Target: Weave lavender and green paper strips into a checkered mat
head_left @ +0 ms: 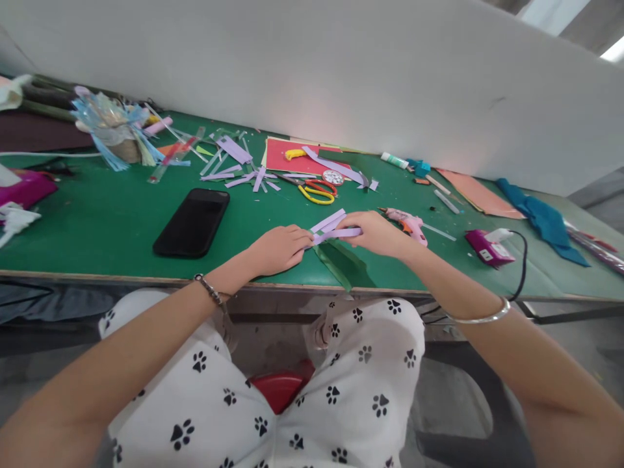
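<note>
Close to the table's front edge, my left hand (283,249) has its fingers together on the near end of some purple paper strips (328,221). My right hand (373,233) is closed on another purple paper strip (347,232), whose end sticks out past the fingers. The strips meet between the two hands. Beneath them lies a green leaf-like piece (336,263) that reaches toward the table edge. What my left fingertips grip is partly hidden by the hand itself.
A black phone (192,223) lies left of my hands, a pink glue gun (408,224) right. Scissors (316,192), purple paper scraps (234,149) and red paper (283,157) lie behind. A purple power block (489,249) with a cable sits at right, a tasselled craft piece (124,140) at left.
</note>
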`<state>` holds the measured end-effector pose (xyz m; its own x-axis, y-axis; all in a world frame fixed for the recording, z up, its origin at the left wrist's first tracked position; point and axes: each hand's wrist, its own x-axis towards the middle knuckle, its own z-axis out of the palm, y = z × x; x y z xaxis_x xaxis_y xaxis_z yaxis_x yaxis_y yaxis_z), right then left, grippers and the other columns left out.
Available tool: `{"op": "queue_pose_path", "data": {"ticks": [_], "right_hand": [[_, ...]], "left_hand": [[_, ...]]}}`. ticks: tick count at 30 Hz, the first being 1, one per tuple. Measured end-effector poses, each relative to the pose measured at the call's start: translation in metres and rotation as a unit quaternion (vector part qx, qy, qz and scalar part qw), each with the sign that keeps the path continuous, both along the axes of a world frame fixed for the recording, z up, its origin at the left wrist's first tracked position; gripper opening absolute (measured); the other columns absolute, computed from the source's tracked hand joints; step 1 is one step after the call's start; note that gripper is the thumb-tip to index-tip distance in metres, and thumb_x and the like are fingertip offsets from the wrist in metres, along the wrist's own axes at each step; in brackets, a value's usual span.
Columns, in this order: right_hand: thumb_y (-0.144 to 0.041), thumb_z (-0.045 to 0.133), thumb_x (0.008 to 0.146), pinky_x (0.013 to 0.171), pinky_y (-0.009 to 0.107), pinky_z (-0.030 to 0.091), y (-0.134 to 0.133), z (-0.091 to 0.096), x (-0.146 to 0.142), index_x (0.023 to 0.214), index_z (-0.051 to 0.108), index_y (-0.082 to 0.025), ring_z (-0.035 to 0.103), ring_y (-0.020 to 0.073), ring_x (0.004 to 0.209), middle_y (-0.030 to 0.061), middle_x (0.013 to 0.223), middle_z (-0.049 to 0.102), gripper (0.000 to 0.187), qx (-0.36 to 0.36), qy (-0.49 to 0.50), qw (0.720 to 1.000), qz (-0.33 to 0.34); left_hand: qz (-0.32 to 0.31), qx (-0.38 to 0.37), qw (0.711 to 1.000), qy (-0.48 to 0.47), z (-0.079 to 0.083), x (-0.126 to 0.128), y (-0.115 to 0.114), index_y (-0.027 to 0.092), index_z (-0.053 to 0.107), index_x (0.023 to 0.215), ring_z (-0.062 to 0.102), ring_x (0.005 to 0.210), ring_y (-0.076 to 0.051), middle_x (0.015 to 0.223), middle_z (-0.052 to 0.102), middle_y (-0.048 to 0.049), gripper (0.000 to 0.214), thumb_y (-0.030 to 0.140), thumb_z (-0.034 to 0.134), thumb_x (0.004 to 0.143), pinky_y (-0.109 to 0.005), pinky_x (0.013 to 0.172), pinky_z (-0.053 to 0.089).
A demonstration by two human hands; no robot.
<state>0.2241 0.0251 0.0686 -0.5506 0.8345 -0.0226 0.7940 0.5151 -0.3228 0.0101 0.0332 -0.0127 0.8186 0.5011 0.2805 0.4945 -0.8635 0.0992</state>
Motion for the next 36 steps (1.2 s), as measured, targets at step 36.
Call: {"op": "queue_pose_path", "data": {"ticks": [36], "right_hand": [[-0.027, 0.055, 0.07, 0.076, 0.03, 0.046, 0.003, -0.027, 0.016, 0.085, 0.062, -0.015, 0.059, 0.0129, 0.081, 0.006, 0.095, 0.067, 0.021, -0.178, 0.188, 0.966, 0.0]], "left_hand": [[0.007, -0.02, 1.0, -0.004, 0.003, 0.0, 0.0, 0.013, 0.059, 0.107, 0.053, 0.106, -0.021, 0.117, 0.061, -0.0086, 0.03, 0.016, 0.038, 0.087, -0.035, 0.09, 0.043]]}}
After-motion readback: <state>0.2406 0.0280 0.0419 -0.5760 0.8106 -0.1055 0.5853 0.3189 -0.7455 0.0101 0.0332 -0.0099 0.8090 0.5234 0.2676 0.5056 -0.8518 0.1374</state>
